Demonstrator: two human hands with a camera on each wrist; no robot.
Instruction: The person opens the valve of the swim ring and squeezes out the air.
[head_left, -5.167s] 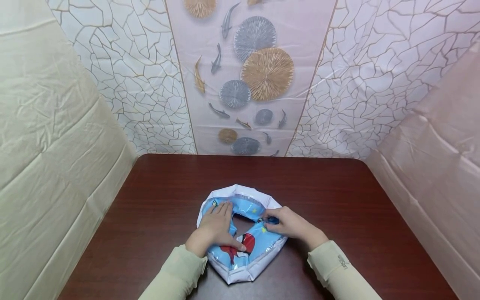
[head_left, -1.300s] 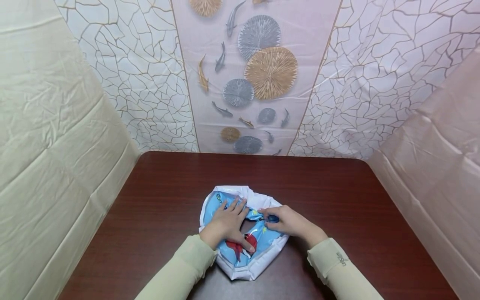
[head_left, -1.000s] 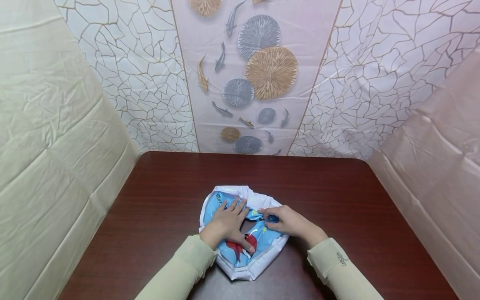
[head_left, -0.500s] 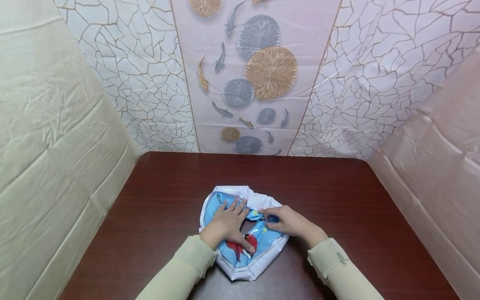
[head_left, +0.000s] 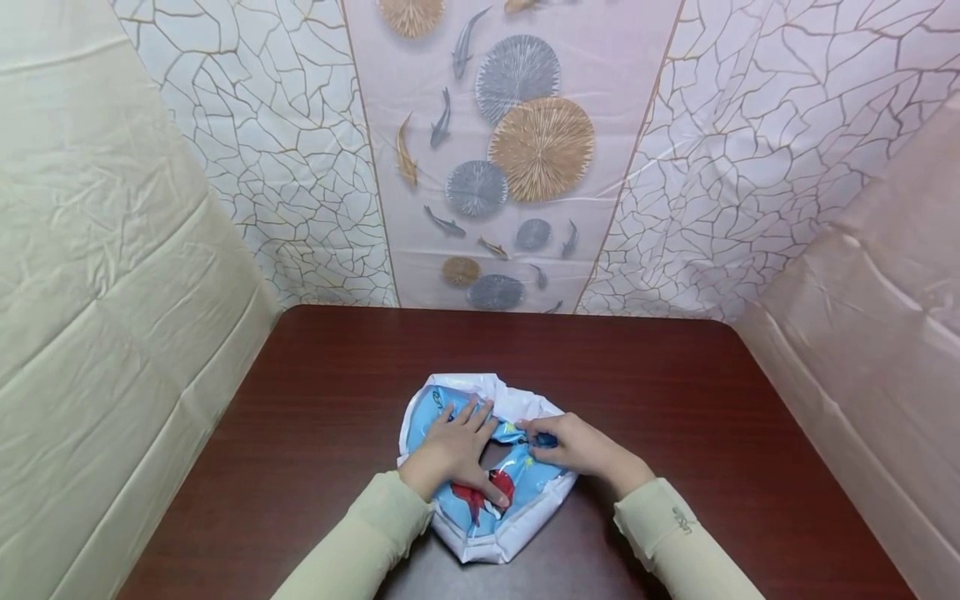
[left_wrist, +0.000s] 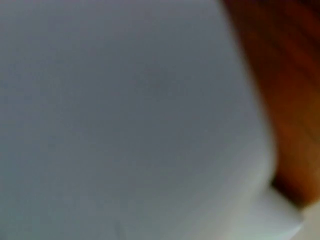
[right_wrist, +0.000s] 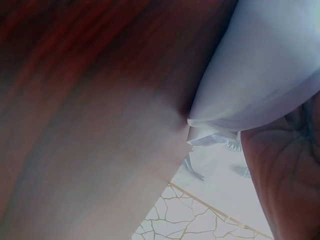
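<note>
A soft inflatable swim ring (head_left: 536,492) lies on the table, blue inside with a white outer band, a red cartoon figure and yellow stars. Its back part is creased and folded inward, and an opening shows at the centre. My left hand (head_left: 453,454) rests on its left side, palm down with fingers spread, thumb over the red figure. With curled fingers my right hand (head_left: 577,446) pinches the ring's right side by the inner edge; a dark blue bit shows between thumb and fingers. The ring's blurred white side (left_wrist: 135,110) fills most of the left wrist view.
Under the ring is a dark red-brown wooden table (head_left: 330,400). A patterned wall sheet (head_left: 480,233) hangs behind its far edge. Beige cloth covers (head_left: 135,292) enclose it on the left and right.
Since about five seconds ago the ring looks flatter, its back part folding inward with more white showing. The left hand has shifted slightly right. Over the last second, hands and ring keep their places.
</note>
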